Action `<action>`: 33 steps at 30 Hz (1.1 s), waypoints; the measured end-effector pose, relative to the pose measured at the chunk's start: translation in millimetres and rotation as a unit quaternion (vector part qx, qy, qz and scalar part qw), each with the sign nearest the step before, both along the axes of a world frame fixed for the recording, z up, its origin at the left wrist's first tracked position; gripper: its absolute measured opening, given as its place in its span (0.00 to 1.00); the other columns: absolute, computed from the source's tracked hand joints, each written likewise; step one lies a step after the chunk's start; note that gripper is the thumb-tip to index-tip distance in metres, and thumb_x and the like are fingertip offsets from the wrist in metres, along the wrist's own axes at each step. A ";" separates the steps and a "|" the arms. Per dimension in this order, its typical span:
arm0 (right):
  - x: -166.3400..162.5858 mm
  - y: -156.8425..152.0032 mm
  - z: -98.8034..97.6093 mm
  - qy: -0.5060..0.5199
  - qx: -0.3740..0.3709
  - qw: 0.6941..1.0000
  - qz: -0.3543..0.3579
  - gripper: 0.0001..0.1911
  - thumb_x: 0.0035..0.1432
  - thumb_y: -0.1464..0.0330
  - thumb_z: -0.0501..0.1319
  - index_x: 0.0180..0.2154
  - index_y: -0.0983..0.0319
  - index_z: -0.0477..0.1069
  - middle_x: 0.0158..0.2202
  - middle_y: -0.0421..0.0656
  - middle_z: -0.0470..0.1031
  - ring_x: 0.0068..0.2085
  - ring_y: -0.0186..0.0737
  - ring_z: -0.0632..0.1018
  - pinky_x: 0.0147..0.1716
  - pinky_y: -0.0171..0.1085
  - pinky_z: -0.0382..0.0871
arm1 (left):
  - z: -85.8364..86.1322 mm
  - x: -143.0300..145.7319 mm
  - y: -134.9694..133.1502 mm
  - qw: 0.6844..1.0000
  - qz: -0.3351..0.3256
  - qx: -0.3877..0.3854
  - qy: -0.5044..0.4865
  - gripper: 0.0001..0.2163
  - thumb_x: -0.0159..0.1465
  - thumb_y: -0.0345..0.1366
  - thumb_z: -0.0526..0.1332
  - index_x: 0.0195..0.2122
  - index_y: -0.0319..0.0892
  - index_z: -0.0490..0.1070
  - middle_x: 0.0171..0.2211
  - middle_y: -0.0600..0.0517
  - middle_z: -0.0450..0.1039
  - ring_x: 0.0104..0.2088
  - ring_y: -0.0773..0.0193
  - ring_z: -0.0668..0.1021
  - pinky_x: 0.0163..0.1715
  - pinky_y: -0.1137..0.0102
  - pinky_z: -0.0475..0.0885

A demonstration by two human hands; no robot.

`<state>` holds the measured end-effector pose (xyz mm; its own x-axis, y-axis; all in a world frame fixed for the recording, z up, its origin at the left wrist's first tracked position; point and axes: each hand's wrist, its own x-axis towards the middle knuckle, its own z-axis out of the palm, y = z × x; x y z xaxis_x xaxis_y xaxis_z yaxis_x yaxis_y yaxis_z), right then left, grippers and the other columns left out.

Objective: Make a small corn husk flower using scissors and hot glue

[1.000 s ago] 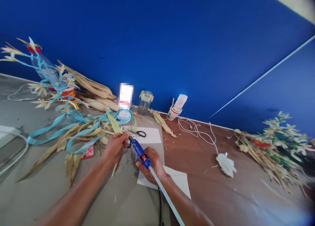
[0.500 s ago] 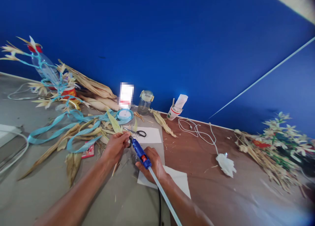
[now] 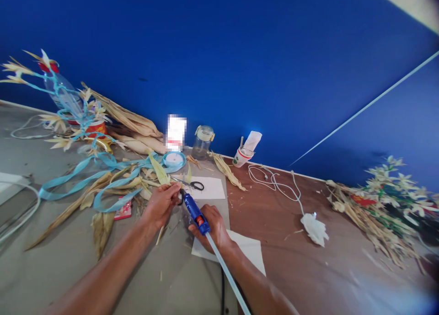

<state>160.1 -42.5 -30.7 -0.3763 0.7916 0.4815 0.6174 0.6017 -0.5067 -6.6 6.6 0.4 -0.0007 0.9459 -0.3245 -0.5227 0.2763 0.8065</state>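
A blue hot glue gun with a long pale glue stick out of its back is gripped by my right hand. Its nozzle points up and left, close to the fingertips of my left hand. Those fingers are pinched together; whatever small piece they hold is too hidden to name. Just beyond them a greenish husk leaf rises. Black-handled scissors lie right beside the left fingertips, partly over a white sheet. Under my right wrist is another white sheet.
Blue ribbon and dried husks spread to the left. Behind stand a ribbon spool, a glass jar and a paper cup. A white cable and husk flowers lie right. A black cord hangs below the gun.
Very little differs. The glue gun and its stick have shifted very slightly to the left; both hands keep the same hold.
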 end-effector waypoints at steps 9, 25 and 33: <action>0.2 -0.8 4.5 0.006 -0.010 1.000 0.009 0.15 0.58 0.56 0.52 0.26 0.59 0.58 0.24 0.40 0.62 0.26 0.38 0.65 0.30 0.38 0.59 | 0.4 -0.5 0.4 1.000 -0.001 0.006 -0.004 0.13 0.46 0.37 0.68 0.19 0.38 0.64 0.13 0.62 0.56 0.14 0.77 0.58 0.17 0.78 0.59; 1.9 0.3 5.3 0.014 -0.008 1.000 0.012 0.14 0.57 0.57 0.53 0.26 0.60 0.58 0.24 0.40 0.62 0.26 0.37 0.65 0.30 0.38 0.59 | -1.9 1.0 0.6 1.000 -0.008 0.008 -0.005 0.12 0.46 0.36 0.69 0.19 0.37 0.65 0.13 0.61 0.57 0.15 0.77 0.59 0.17 0.77 0.59; 2.0 -0.1 2.8 0.004 -0.009 1.000 0.014 0.15 0.58 0.56 0.52 0.26 0.60 0.58 0.24 0.40 0.63 0.26 0.38 0.65 0.30 0.38 0.59 | 0.3 0.7 0.4 1.000 -0.005 0.001 -0.006 0.12 0.46 0.37 0.69 0.20 0.38 0.65 0.13 0.61 0.56 0.14 0.77 0.60 0.16 0.78 0.58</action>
<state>162.1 -42.6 -27.9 -0.3937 0.7893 0.4712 0.5966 0.6094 -0.5222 -5.9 7.1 0.7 0.0132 0.9466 -0.3222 -0.5294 0.2800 0.8008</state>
